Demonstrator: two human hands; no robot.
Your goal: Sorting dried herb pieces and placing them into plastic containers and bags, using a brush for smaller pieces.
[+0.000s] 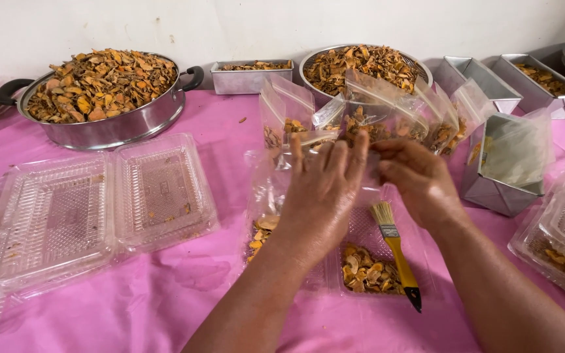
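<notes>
Both hands meet over the middle of the bench (165,307), which is draped in a pink cloth. The left hand (322,189) lies with its fingers (342,157) stretched flat and close together against a clear plastic bag (361,124) partly filled with dried orange slices, probably sliced turmeric. The right hand (420,180) has its fingers curled and pinched on the same bag's upper edge, so both hands grip the bag just above an open clear clamshell tray (361,261). That tray holds two small heaps of slices and a yellow-handled brush (397,252) resting across it.

The step in hand looks like closing or pressing the bag's mouth. To do it well, the flat left fingers should back the strip evenly while the right pinch runs along it, with the bag upright so no slices catch in the seal. Working over the tray means spills land there, not on the cloth.

More filled bags (282,117) stand just behind. A wide steel pan (109,127) heaped with slices sits at the far left, a steel colander (361,65) behind the bags, and rectangular metal tins (250,77) along the wall. Empty clamshell trays (93,209) lie open to the left, well apart from the hands.
</notes>
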